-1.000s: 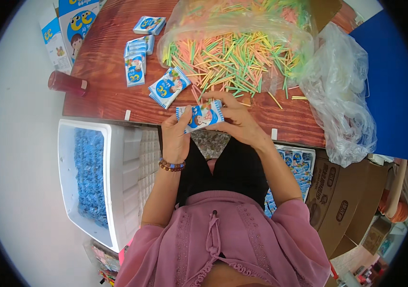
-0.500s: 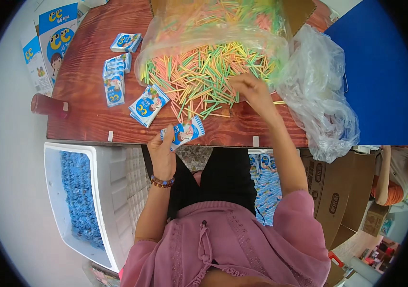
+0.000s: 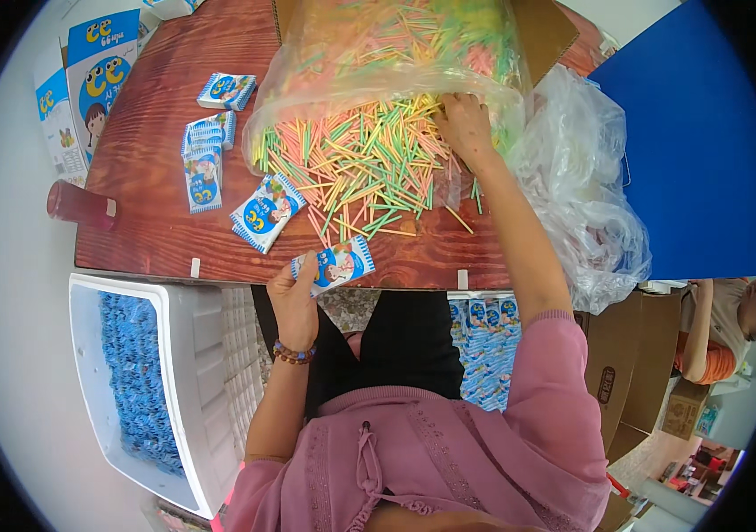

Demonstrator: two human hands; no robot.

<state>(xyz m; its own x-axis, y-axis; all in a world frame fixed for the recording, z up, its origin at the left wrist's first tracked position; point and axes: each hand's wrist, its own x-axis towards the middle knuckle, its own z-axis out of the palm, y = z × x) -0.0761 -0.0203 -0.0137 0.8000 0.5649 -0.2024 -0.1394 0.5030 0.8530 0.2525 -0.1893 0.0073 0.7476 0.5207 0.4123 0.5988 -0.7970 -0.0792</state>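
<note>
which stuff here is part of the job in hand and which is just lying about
Seemingly in use:
blue-and-white packet, in the left hand
coloured sticks, by the right hand
other packets nearby

Seemingly just lying about:
reddish container
crumpled clear plastic
blue panel

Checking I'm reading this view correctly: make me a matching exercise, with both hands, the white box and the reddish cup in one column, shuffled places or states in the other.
1. Left hand
2. Right hand
3. White box
4. Reddish cup

A. At the left edge of the table
B. Holding a packet
C. Many blue things inside
D. At the coloured sticks

Pairs: 1-B, 2-D, 3-C, 4-A
</note>
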